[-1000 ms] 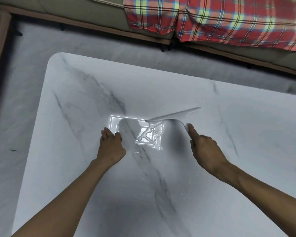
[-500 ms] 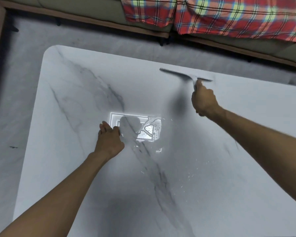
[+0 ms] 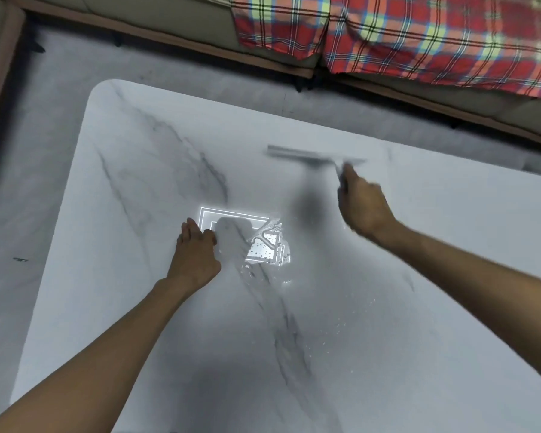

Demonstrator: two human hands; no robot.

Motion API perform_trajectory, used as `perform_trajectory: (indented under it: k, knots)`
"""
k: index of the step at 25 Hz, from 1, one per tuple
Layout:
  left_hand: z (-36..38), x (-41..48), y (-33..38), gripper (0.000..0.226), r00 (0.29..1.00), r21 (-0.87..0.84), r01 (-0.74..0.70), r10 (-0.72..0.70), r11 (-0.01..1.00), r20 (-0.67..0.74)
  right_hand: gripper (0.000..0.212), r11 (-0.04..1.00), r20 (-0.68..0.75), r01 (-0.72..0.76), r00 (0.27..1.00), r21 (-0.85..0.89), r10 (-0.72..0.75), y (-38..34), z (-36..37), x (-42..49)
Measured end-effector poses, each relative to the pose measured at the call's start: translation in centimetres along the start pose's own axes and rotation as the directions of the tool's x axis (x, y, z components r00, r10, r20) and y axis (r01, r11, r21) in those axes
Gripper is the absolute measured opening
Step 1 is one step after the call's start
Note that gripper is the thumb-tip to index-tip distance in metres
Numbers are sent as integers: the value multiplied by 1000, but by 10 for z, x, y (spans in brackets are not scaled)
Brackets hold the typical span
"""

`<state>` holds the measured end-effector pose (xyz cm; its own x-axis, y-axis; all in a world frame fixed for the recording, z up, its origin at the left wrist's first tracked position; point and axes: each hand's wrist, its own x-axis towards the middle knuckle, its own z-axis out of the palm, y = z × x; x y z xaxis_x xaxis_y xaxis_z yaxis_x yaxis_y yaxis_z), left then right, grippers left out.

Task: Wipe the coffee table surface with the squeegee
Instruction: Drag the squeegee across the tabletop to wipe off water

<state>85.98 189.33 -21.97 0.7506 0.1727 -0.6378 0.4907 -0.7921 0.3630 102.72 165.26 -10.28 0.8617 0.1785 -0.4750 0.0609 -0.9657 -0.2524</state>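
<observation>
A white marble coffee table [image 3: 132,245] with grey veins fills most of the view. My right hand [image 3: 364,204] grips the handle of a grey squeegee [image 3: 306,156], whose long blade lies across the far middle of the table, blurred by motion. My left hand [image 3: 196,254] rests flat on the table near its centre, fingers together, holding nothing. Water streaks and droplets [image 3: 263,245] glisten in a bright ceiling-light reflection just right of my left hand.
A sofa base [image 3: 175,23] runs along the far side, draped with a red plaid blanket [image 3: 419,35]. Grey marble floor [image 3: 38,135] surrounds the table at left and behind. More small droplets [image 3: 341,323] lie on the near right of the table.
My right hand swung the squeegee from the table's centre out to the far edge, and now it sits slightly nearer again. My left hand has stayed in place.
</observation>
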Motion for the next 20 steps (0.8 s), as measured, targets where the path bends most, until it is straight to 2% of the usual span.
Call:
perform_trajectory:
  k: [3, 5, 10, 12, 15, 18, 20]
  knots:
    - [3, -15, -9, 32, 987, 1, -73, 72, 997, -143, 33, 997, -4, -40, 999, 70, 40, -41, 4, 64]
    - [9, -27, -15, 32, 979, 26, -90, 94, 996, -183, 37, 998, 5, -18, 1000, 60, 18, -56, 20, 70]
    - [25, -50, -17, 33, 976, 44, -37, 46, 998, -214, 48, 949, 83, 303, 951, -86, -296, -15, 61, -10]
    - [31, -58, -14, 37, 980, 40, -26, 33, 999, -198, 51, 925, 161, 358, 927, -125, -338, 23, 64, -44]
    - [41, -69, -7, 42, 993, 59, -11, 18, 998, -119, 53, 921, 220, 343, 928, -186, -302, 88, 52, -82]
    - [49, -75, -2, 43, 1000, 66, 12, -11, 998, -23, 51, 933, 203, 275, 952, -232, -230, 142, 33, -106]
    - [51, -77, 1, 41, 1000, 62, 22, -22, 998, -8, 48, 939, 186, 218, 967, -266, -172, 164, 20, -116]
